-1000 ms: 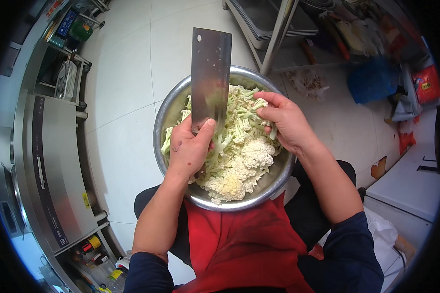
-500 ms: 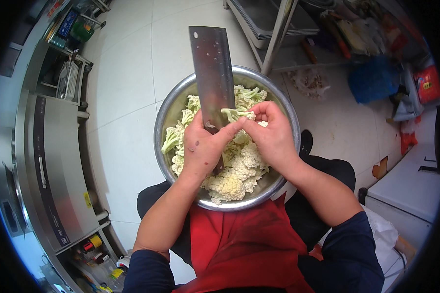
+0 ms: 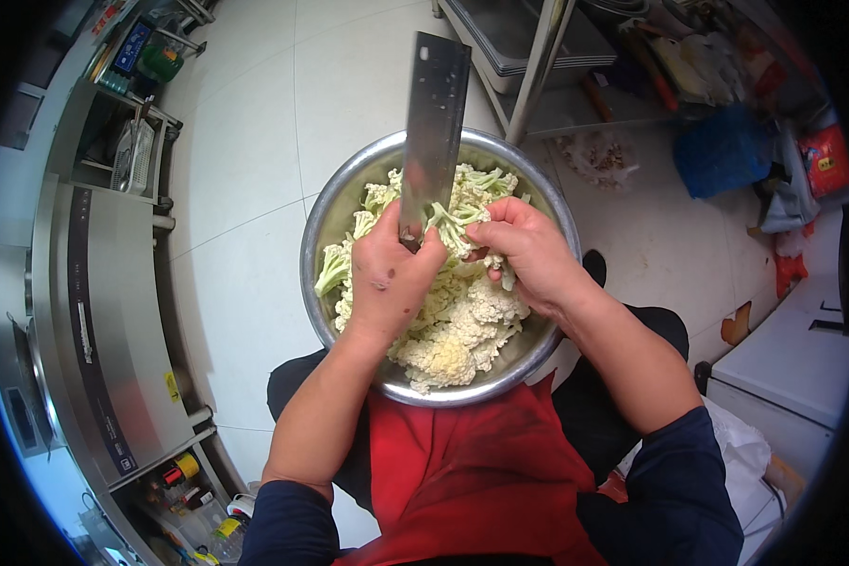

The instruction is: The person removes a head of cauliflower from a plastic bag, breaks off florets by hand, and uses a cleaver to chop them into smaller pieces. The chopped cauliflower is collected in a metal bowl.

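Observation:
A broad dark cleaver [image 3: 435,104] rises from my left hand [image 3: 390,274], which is closed around it, its blade pointing away from me over the bowl's far rim. Just right of the blade, my right hand [image 3: 530,253] pinches a cauliflower floret [image 3: 464,224] by its right side. The floret's pale green stalk lies against the blade near my left thumb. Beneath both hands, a round steel bowl [image 3: 565,311] holds many cut cauliflower florets [image 3: 443,357]. Larger white heads lie in its near part, and stalky pieces at its left and far sides.
The bowl rests by my lap over a red apron [image 3: 472,472]. Steel cabinets [image 3: 127,330] line the left. A metal rack leg [image 3: 538,71] stands beyond the bowl at right, near a blue container [image 3: 722,153] and a white chest [image 3: 778,349].
The cleaver has swung to the right and turned more edge-on. My right hand has shifted slightly right, its fingers now apart from my left thumb, with the floret lower.

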`<control>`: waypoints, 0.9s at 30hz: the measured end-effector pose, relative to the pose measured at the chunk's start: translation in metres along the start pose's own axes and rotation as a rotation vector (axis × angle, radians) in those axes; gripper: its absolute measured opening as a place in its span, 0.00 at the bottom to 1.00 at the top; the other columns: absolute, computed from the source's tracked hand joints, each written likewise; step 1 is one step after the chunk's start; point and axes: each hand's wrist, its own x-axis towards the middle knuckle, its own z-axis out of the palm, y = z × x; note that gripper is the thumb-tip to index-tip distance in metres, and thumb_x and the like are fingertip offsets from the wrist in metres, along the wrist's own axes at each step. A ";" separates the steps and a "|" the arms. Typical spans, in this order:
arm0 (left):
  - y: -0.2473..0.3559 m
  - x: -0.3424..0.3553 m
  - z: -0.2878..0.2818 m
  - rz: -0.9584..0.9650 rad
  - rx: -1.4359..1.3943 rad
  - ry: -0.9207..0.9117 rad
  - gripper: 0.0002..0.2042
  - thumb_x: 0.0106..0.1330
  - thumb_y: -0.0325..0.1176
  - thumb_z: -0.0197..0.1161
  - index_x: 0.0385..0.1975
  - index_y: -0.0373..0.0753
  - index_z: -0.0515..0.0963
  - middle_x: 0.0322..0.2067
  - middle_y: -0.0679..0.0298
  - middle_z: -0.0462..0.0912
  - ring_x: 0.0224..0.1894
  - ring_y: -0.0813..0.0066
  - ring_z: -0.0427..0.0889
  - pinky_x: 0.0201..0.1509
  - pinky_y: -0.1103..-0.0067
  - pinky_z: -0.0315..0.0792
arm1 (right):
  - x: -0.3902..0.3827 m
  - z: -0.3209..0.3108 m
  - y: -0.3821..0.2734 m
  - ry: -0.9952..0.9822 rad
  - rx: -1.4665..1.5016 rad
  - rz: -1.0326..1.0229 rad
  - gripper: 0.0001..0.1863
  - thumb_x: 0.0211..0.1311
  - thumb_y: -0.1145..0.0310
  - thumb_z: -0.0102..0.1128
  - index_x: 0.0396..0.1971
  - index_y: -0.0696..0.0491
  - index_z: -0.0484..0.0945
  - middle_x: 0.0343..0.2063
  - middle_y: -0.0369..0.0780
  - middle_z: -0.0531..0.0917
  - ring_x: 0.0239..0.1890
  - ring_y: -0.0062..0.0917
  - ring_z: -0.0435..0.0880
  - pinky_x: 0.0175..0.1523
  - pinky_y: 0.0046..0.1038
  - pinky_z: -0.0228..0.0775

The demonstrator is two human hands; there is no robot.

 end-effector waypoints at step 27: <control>0.001 0.007 -0.014 -0.035 0.092 0.078 0.12 0.76 0.35 0.69 0.49 0.34 0.85 0.26 0.64 0.85 0.28 0.81 0.79 0.34 0.76 0.73 | 0.005 -0.003 0.004 -0.092 0.033 -0.006 0.18 0.77 0.66 0.65 0.61 0.54 0.76 0.50 0.37 0.85 0.48 0.21 0.87 0.35 0.18 0.72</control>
